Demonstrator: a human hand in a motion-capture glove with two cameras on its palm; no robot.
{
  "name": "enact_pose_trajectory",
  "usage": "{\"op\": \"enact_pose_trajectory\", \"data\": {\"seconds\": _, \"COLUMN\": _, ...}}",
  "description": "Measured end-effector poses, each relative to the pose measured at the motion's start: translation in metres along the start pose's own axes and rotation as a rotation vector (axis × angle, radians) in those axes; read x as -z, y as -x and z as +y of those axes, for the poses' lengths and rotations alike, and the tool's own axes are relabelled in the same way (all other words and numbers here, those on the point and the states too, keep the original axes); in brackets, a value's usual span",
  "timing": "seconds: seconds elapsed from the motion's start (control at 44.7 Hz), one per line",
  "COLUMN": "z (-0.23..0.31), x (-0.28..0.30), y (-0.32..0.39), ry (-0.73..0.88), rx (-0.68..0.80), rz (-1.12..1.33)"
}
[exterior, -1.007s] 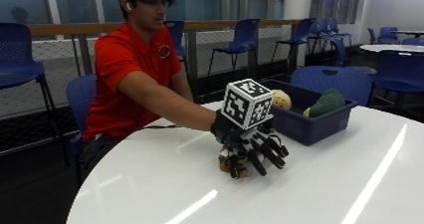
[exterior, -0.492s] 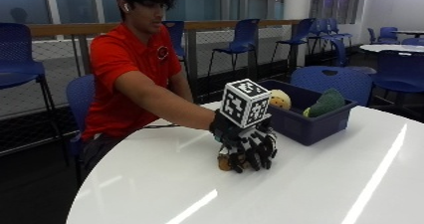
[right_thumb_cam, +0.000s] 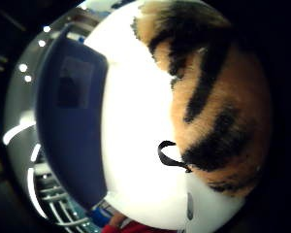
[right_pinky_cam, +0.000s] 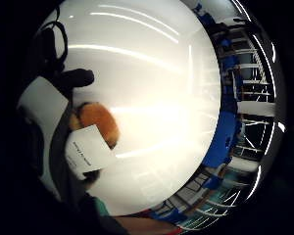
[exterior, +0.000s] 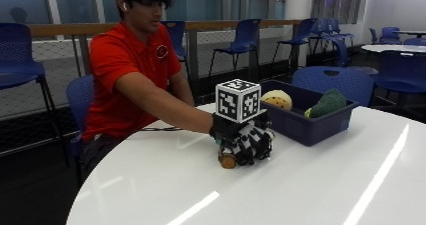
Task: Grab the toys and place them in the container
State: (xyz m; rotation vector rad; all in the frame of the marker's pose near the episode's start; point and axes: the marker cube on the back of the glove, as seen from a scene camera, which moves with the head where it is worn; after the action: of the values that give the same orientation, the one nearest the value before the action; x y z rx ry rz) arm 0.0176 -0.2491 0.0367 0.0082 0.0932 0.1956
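A striped orange and black tiger plush toy lies on the white round table. My gloved right hand covers it from above, fingers curled round it. Only one orange end of the toy pokes out under the hand. In the thumb side palm view the tiger toy sits close against the palm, with the blue container beside it. The little finger side view shows the orange toy and its white tag. The blue container stands just to the right of the hand and holds a yellow toy and a green toy.
The person sits behind the table's far left edge, the arm reaching across it. Blue chairs stand behind the container and along the railing. Bare white tabletop stretches in front of and to the right of the hand.
The fingers, spread over the toy a second ago, have curled down round it. The hand has stayed at the same spot beside the container.
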Motion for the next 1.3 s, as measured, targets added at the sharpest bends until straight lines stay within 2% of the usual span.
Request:
{"op": "enact_pose_trajectory", "data": {"seconds": 0.134, "z": -0.001, "x": 0.000, "y": -0.001, "ry": -0.013, "rx": 0.034, "rz": -0.005}}
{"op": "enact_pose_trajectory", "data": {"seconds": 0.403, "z": 0.004, "x": 0.019, "y": 0.003, "ry": 0.085, "rx": 0.049, "rz": 0.044}}
{"op": "enact_pose_trajectory", "data": {"seconds": 0.828, "z": 0.017, "x": 0.107, "y": 0.035, "ry": 0.016, "rx": 0.098, "rz": -0.032}}
{"op": "enact_pose_trajectory", "data": {"seconds": 1.096, "z": 0.034, "x": 0.179, "y": 0.121, "ry": -0.063, "rx": 0.244, "rz": -0.032}}
{"op": "enact_pose_trajectory", "data": {"seconds": 1.298, "z": 0.051, "x": 0.212, "y": 0.200, "ry": -0.109, "rx": 0.349, "rz": -0.039}}
